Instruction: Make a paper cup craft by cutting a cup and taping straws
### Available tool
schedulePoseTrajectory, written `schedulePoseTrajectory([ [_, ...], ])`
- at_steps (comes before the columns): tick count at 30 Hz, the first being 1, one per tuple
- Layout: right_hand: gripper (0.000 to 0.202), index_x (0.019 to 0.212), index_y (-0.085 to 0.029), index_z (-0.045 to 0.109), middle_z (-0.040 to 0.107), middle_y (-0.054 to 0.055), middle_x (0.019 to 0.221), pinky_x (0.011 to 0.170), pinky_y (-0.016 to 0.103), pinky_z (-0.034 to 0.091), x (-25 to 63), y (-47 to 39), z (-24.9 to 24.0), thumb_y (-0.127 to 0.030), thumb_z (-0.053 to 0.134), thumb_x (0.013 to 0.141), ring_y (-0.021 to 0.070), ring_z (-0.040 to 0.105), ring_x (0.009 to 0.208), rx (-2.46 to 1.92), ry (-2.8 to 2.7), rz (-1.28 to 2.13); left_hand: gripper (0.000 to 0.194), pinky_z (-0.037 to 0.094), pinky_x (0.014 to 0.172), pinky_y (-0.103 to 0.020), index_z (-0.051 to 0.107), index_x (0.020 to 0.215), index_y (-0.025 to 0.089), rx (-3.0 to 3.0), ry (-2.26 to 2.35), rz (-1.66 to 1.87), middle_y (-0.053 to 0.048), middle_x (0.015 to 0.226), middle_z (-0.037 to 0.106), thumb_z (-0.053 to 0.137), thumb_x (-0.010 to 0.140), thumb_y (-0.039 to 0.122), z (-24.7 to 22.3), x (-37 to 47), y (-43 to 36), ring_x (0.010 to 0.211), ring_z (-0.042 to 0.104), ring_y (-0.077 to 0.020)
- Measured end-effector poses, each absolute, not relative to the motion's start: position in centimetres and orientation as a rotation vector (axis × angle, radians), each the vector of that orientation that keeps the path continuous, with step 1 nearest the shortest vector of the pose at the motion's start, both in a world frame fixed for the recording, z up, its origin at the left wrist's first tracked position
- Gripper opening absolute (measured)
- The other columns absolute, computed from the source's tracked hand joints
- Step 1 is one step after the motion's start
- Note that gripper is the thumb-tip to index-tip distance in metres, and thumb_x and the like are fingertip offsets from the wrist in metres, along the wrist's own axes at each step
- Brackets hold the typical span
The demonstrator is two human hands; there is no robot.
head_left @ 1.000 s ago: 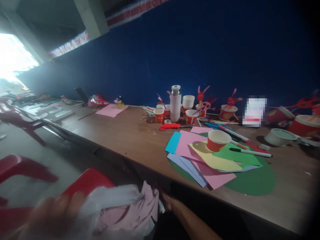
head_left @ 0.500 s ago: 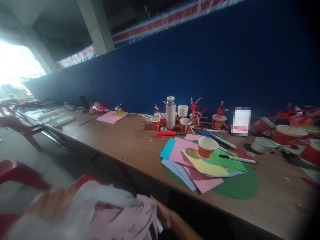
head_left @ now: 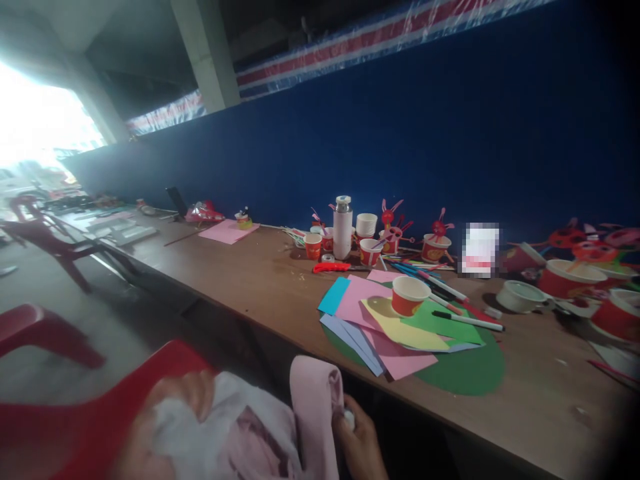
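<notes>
At the bottom of the head view, my left hand [head_left: 193, 397] is closed on a thin white bag [head_left: 220, 407], crumpled and see-through like plastic. Pink fabric [head_left: 257, 437] shows inside it. A wide pink fabric band [head_left: 315, 393] loops up from the bundle towards my right hand [head_left: 363, 440]. The right fingers are closed at the loop's edge, around a small whitish piece [head_left: 349, 419] whose kind I cannot make out. Both hands are below the table's front edge, over a red plastic chair [head_left: 125, 393].
The brown table [head_left: 280, 300] carries coloured paper [head_left: 350, 300], a paper cup [head_left: 407, 300], markers [head_left: 467, 321], a red cutter [head_left: 331, 267] and a white flask [head_left: 343, 230]. Red cup crafts [head_left: 436, 247] line the blue wall [head_left: 350, 147]. Another red chair [head_left: 45, 333] stands left.
The pink band has risen into a loop beside my right hand, which has moved right. My left hand has shifted right with the white bag, uncovering more of the red chair.
</notes>
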State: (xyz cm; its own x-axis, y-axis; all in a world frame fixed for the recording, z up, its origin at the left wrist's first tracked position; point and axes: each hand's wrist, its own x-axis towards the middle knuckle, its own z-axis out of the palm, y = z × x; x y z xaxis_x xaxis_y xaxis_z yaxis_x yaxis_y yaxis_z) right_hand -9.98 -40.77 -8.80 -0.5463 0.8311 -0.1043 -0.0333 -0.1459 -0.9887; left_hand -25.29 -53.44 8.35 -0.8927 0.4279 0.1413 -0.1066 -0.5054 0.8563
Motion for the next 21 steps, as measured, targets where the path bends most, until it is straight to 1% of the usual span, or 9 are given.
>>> schedulePoseTrajectory([
  [2,0.039,0.099,-0.015,0.065,0.067,0.006,0.081,0.063,0.026,0.049,-8.0,-41.1,-8.5,-0.044,0.053,0.076,0.0206,0.060,0.072,-0.930,-1.514,1.652,0.028,0.042,0.048,-0.029,0.050,0.048,0.019,0.511,1.301,2.268,-0.001,0.049,0.045,0.055,0.065,0.040,7.5,-24.3,-53.5,0.049,0.044,-0.0146],
  [4,0.035,0.098,-0.017,0.066,0.067,0.006,0.078,0.063,0.027,0.050,-6.5,-41.2,-8.1,-0.042,0.054,0.076,0.0209,0.062,0.070,-0.835,-1.602,1.558,0.027,0.042,0.052,-0.029,0.050,0.048,0.018,0.498,1.218,2.152,-0.001,0.051,0.045,0.055,0.067,0.037,6.7,-23.4,-53.0,0.053,0.045,-0.0151],
  [8,0.030,0.096,-0.021,0.068,0.069,0.008,0.084,0.067,0.029,0.052,-4.9,-40.6,-6.3,-0.036,0.059,0.071,0.0234,0.065,0.074,-0.364,-1.812,1.305,0.028,0.039,0.053,-0.026,0.049,0.050,0.018,0.555,1.116,2.094,0.000,0.052,0.042,0.053,0.071,0.037,6.7,-21.9,-51.0,0.054,0.042,-0.0142],
  [10,0.027,0.098,-0.022,0.066,0.069,0.007,0.088,0.069,0.028,0.052,-4.2,-40.1,-5.0,-0.028,0.058,0.073,0.0221,0.065,0.077,-0.305,-1.828,1.174,0.028,0.038,0.052,-0.026,0.048,0.051,0.017,0.538,1.051,2.107,0.000,0.052,0.042,0.051,0.072,0.035,7.3,-20.9,-50.0,0.053,0.040,-0.0138],
  [12,0.028,0.101,-0.023,0.064,0.069,0.006,0.090,0.070,0.027,0.052,-3.0,-39.3,-3.8,-0.020,0.058,0.074,0.0208,0.065,0.080,-0.390,-1.823,1.065,0.028,0.038,0.052,-0.026,0.047,0.051,0.018,0.468,0.979,2.123,0.000,0.054,0.041,0.050,0.073,0.034,7.9,-19.6,-49.3,0.054,0.040,-0.0139],
  [14,0.033,0.103,-0.025,0.063,0.068,0.006,0.097,0.074,0.029,0.051,-1.1,-38.4,-3.2,-0.017,0.059,0.072,0.0223,0.064,0.086,-0.497,-1.815,0.950,0.026,0.038,0.053,-0.026,0.046,0.052,0.018,0.422,0.923,2.109,0.000,0.056,0.041,0.050,0.072,0.033,8.1,-18.2,-48.7,0.056,0.041,-0.0143],
  [16,0.036,0.106,-0.026,0.062,0.066,0.005,0.102,0.077,0.032,0.051,0.9,-37.4,-3.2,-0.016,0.056,0.071,0.0245,0.063,0.090,-0.630,-1.790,0.830,0.025,0.038,0.054,-0.027,0.046,0.053,0.018,0.430,0.905,2.058,0.000,0.057,0.042,0.050,0.072,0.033,7.7,-17.0,-48.3,0.058,0.042,-0.0148],
  [19,0.042,0.107,-0.028,0.063,0.068,0.005,0.098,0.070,0.034,0.052,3.0,-36.2,-4.2,-0.014,0.054,0.068,0.0266,0.064,0.085,-0.832,-1.807,0.642,0.020,0.037,0.057,-0.027,0.049,0.056,0.018,0.561,0.987,1.936,-0.001,0.062,0.046,0.051,0.072,0.030,6.0,-16.4,-47.9,0.060,0.042,-0.0148],
  [21,0.044,0.106,-0.027,0.064,0.069,0.005,0.094,0.066,0.033,0.053,3.0,-36.0,-5.0,-0.012,0.053,0.066,0.0263,0.065,0.080,-0.913,-1.878,0.536,0.017,0.035,0.057,-0.026,0.052,0.058,0.017,0.706,1.117,1.799,-0.002,0.067,0.049,0.051,0.071,0.027,4.5,-16.8,-47.7,0.060,0.043,-0.0145],
])
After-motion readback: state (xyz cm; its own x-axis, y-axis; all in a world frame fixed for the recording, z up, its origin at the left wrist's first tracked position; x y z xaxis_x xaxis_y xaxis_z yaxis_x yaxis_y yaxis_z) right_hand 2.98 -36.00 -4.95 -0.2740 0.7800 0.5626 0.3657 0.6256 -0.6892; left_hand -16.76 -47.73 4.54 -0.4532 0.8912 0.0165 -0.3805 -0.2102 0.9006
